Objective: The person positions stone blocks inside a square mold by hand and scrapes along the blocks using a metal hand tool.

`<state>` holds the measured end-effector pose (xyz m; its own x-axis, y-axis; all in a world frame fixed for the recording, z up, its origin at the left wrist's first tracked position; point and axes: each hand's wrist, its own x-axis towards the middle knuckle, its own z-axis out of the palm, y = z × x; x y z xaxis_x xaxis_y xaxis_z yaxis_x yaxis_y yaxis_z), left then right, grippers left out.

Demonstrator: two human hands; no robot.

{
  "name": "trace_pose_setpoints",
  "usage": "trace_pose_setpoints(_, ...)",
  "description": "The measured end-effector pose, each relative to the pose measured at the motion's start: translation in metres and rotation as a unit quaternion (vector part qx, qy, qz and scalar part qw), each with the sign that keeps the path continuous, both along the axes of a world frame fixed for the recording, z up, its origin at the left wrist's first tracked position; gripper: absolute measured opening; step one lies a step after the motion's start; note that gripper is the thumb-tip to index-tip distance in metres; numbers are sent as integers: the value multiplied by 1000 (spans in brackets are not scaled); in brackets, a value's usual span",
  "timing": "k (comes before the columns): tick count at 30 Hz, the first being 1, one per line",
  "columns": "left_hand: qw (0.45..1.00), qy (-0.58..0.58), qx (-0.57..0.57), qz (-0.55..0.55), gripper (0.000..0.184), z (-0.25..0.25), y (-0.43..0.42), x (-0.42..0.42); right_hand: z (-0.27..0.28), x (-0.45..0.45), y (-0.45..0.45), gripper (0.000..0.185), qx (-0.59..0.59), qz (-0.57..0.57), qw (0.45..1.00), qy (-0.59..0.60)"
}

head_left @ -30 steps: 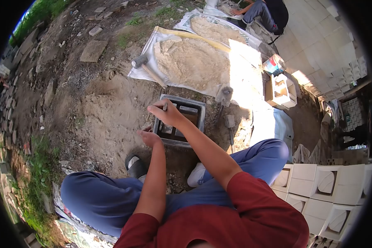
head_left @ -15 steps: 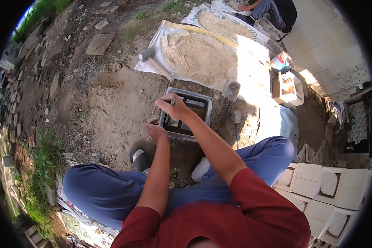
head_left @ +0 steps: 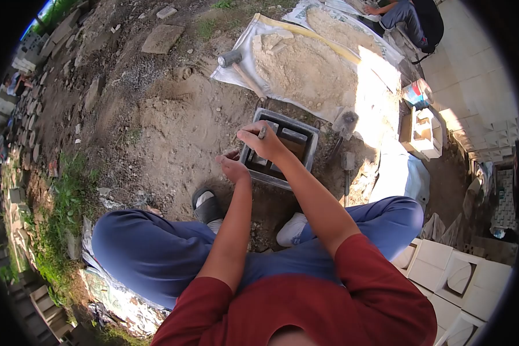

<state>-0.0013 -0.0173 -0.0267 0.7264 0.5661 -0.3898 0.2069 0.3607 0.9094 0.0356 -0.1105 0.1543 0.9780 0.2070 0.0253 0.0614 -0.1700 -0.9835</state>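
Observation:
A square grey metal mould (head_left: 312, 151) with inner dividers sits on the dirt between my feet. My right hand (head_left: 264, 144) is closed around a small hand tool (head_left: 262, 133) over the mould's left side. Only the end of its short handle sticks out above my fist; the rest is hidden, so its kind is unclear. Beside the mould's left rim is my left hand (head_left: 234, 168), low, fingers loosely bent and apart from the thumb, with nothing visible in it.
Behind the mould, a mallet (head_left: 230, 59) lies by a sand pile (head_left: 305, 69) on a sack sheet. A dusty brush-like tool (head_left: 345, 124) lies right of the mould. Hollow blocks (head_left: 438, 265) are stacked at lower right. Another person (head_left: 409, 26) sits at the top right.
The whole view has shifted, so the mould and both hands appear farther right. My hands keep nearly the same places over and beside the mould.

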Motion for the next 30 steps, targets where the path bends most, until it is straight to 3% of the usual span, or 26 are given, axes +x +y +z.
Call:
trace_pose_setpoints(2,1000,-2,-4,8,77,3,-4,7,8,11,-6,38,-21,51,998,7)
trace_pose_setpoints(7,1000,-20,-14,12,76,-2,-2,5,3,-1,-9,35,39,20,998,41)
trace_pose_setpoints(9,999,-22,-18,14,78,1,-5,8,6,7,-5,34,-13,82,995,55)
trace_pose_setpoints(11,1000,-3,-10,-7,80,2,-2,5,15,1,2,35,14,42,999,17)
trace_pose_setpoints(17,1000,3,-24,16,82,-6,-2,6,4,0,2,36,18,93,994,60)
trace_pose_setpoints(18,1000,1,-26,17,82,-4,-3,8,6,8,2,36,9,98,995,13)
trace_pose_setpoints(21,999,2,-28,18,80,-1,-3,12,29,-1,1,37,28,65,996,46)
trace_pose_setpoints(24,999,10,-20,24,78,2,-2,5,-1,-4,4,37,35,71,996,35)
trace_pose_setpoints(30,999,0,-38,17,80,-5,-2,7,11,15,3,39,90,20,994,51)
